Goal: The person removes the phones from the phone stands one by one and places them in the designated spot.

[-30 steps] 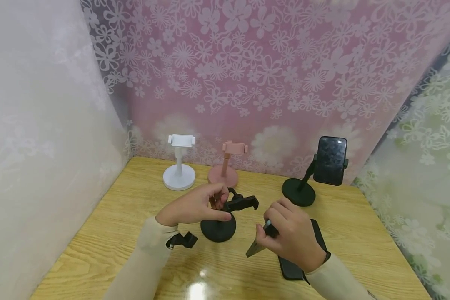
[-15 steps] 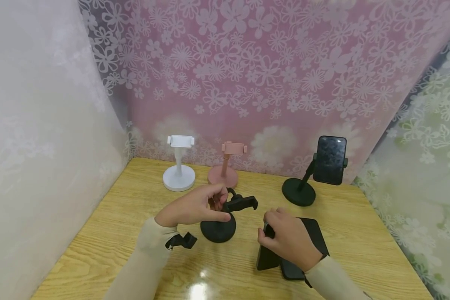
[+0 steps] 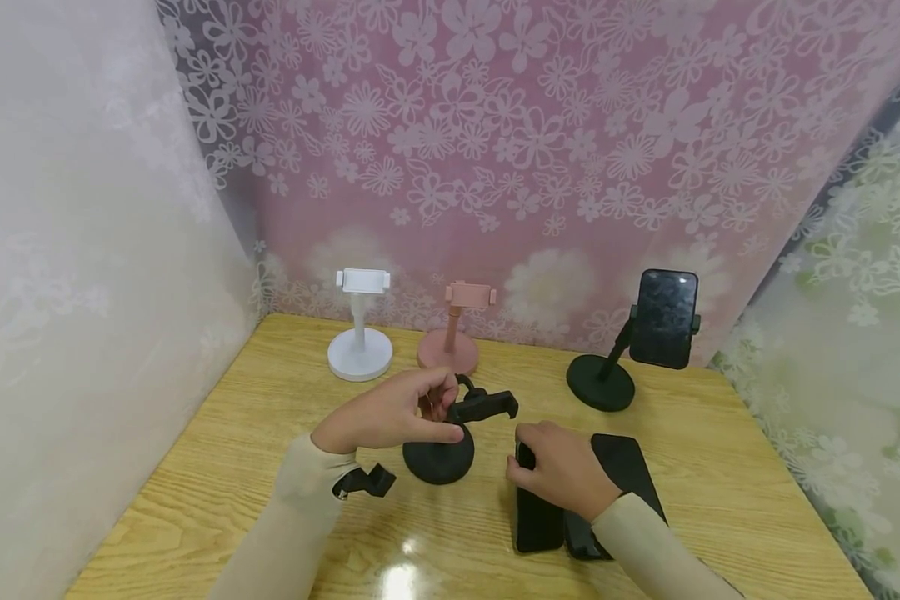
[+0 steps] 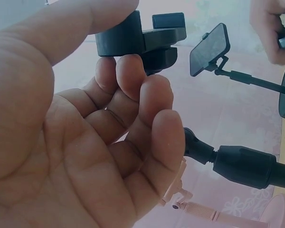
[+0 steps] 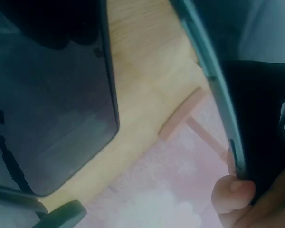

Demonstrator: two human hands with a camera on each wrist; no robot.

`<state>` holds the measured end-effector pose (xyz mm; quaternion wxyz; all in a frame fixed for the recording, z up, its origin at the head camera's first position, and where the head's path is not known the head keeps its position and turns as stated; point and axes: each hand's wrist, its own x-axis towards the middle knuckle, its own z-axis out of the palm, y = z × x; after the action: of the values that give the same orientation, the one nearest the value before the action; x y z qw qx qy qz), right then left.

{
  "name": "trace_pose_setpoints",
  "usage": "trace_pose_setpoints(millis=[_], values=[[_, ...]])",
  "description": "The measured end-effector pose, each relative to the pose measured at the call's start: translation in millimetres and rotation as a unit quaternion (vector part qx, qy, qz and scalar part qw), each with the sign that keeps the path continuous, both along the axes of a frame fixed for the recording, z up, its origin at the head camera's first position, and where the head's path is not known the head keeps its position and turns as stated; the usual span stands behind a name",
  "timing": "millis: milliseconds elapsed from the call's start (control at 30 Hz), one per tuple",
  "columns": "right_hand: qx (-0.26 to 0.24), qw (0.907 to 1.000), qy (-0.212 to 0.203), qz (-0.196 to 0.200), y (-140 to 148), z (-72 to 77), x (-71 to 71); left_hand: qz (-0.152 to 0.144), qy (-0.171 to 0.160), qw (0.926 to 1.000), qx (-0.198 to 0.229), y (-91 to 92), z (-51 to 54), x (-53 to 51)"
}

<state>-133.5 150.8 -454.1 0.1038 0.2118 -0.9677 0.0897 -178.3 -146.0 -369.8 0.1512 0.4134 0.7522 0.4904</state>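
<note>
Since the frame a second earlier, the phone (image 3: 537,521) that I watched in the right hand (image 3: 566,471) had turned from a slanting, nearly edge-on pose until its black face met my head camera, and the hand had dropped slightly in the frame. That phone now stood out right of the lower centre; whether its lower edge touched the wood, I could not tell. I saw the right hand gripping it near its upper end, a fingertip on its edge in the right wrist view.

Just beside it, farther right, a second phone (image 3: 624,460) lay on the table, partly behind the hand and sleeve (image 3: 648,537). Near the centre of the frame, the left hand (image 3: 390,408) pinched one end of the clamp (image 3: 487,407) on a black stand (image 3: 438,464), thumb on one side and fingertips on the other.

Farther up I had a white stand (image 3: 358,321) left of centre, a pink stand (image 3: 452,333) near centre, and a dark stand (image 3: 602,383) on the right, its holder bearing a mounted phone (image 3: 667,317). All these stood on the wood-grained table (image 3: 232,467), with a pink floral curtain (image 3: 555,167) across the top.
</note>
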Motion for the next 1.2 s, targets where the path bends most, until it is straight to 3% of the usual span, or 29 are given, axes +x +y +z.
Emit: trace_pose_setpoints(millis=[500,967,1200], values=[[0.036,0.9976,-0.052,-0.029,-7.7,-14.1,-21.3,-0.008,0.002,1.0000,0.006,-0.4,0.8,0.5],[0.067,0.9880,-0.115,-0.077,-10.9,-23.9,-29.5,-0.007,0.007,0.9999,-0.005,-1.1,0.7,-1.1],[0.103,0.9843,-0.112,-0.089,-13.0,-26.8,-28.9,-0.006,0.006,0.9999,-0.010,-1.2,0.8,-1.3]])
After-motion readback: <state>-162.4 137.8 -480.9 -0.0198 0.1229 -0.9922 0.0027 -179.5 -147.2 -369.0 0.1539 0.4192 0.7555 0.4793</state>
